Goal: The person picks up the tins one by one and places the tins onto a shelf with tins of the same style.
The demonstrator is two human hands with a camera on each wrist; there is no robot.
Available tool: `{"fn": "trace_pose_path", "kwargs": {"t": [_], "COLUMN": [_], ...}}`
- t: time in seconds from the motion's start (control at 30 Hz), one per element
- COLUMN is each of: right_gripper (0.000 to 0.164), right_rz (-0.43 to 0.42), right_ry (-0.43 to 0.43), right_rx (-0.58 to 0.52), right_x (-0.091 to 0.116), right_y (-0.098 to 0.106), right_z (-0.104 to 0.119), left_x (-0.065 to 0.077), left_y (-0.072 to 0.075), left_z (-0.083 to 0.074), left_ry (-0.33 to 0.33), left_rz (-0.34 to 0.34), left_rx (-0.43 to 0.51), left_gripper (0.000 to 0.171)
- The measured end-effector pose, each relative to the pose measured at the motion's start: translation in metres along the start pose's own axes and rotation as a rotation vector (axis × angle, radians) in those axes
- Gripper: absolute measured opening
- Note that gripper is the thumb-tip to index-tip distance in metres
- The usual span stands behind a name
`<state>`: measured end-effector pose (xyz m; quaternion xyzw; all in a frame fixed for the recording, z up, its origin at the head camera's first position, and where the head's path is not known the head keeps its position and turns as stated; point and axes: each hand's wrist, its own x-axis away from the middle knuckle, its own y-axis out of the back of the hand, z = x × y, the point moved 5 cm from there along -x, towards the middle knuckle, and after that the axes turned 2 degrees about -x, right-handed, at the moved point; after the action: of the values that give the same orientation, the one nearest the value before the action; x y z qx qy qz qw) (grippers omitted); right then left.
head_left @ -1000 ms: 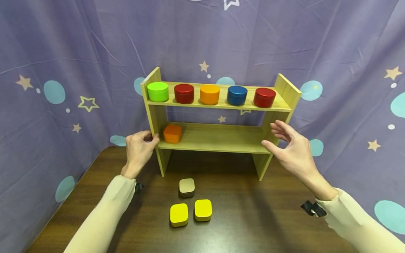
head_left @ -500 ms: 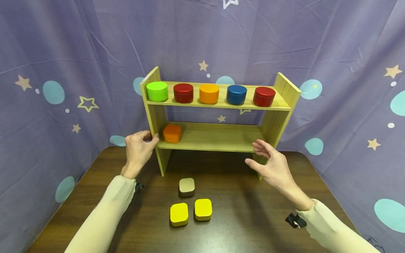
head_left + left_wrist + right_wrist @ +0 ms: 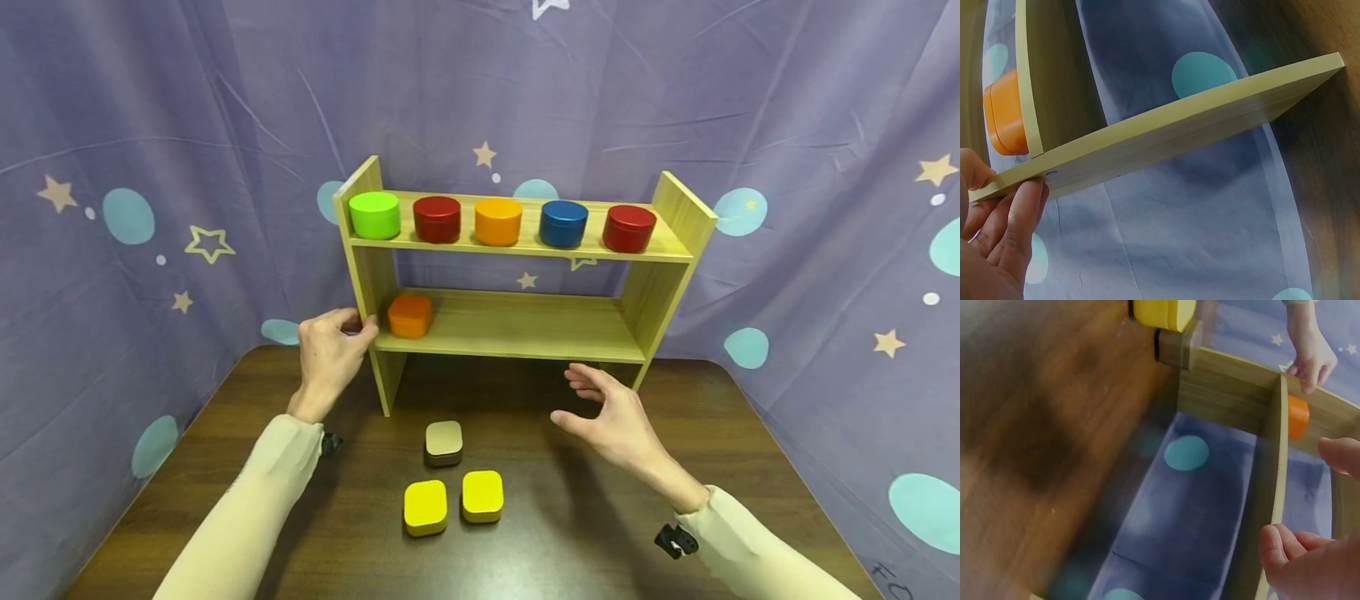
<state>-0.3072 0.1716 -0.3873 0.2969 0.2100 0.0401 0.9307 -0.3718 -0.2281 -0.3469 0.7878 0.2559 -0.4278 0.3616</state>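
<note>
My left hand (image 3: 330,358) pinches the front edge of the left side panel of a wooden shelf (image 3: 525,325), thumb on one face and fingers on the other in the left wrist view. Beside it, an orange square tin (image 3: 410,317) sits at the left end of the lower board. My right hand (image 3: 617,423) is in the air before the shelf's lower right part, thumb and fingers spread apart, holding nothing. On the table lie a gold square tin (image 3: 444,443) and two yellow square tins, one left (image 3: 425,507) and one right (image 3: 482,497).
Along the upper board stand round tins: green (image 3: 375,215), red (image 3: 437,220), orange (image 3: 498,222), blue (image 3: 563,224) and another red tin (image 3: 629,229). A purple curtain (image 3: 225,100) hangs behind the brown wooden table (image 3: 360,550).
My right hand has moved down and to the left, from beside the shelf's right panel to before and below the lower board. The left hand keeps its grip on the panel.
</note>
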Motion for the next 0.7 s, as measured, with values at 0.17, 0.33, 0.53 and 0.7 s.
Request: {"fn": "trace_pose_path", "kwargs": {"t": [0.17, 0.33, 0.53, 0.7], "right_gripper": [0.07, 0.071, 0.071, 0.072], "right_rz": [0.057, 0.128, 0.205, 0.26], "right_ry": [-0.004, 0.002, 0.002, 0.014], "right_rx": [-0.002, 0.009, -0.011, -0.045], "right_x": [0.003, 0.008, 0.017, 0.023], "right_y": [-0.017, -0.036, -0.06, -0.077], "right_z": [-0.005, -0.01, -0.015, -0.018], "left_x": [0.0, -0.001, -0.001, 0.0], "left_y": [0.001, 0.001, 0.001, 0.002], "left_z": [0.0, 0.001, -0.001, -0.001], "left_ry": [0.017, 0.009, -0.002, 0.01], "left_rz": [0.009, -0.001, -0.002, 0.002], "left_rx": [0.007, 0.014, 0.016, 0.014], "left_gripper": [0.02, 0.02, 0.022, 0.021]}}
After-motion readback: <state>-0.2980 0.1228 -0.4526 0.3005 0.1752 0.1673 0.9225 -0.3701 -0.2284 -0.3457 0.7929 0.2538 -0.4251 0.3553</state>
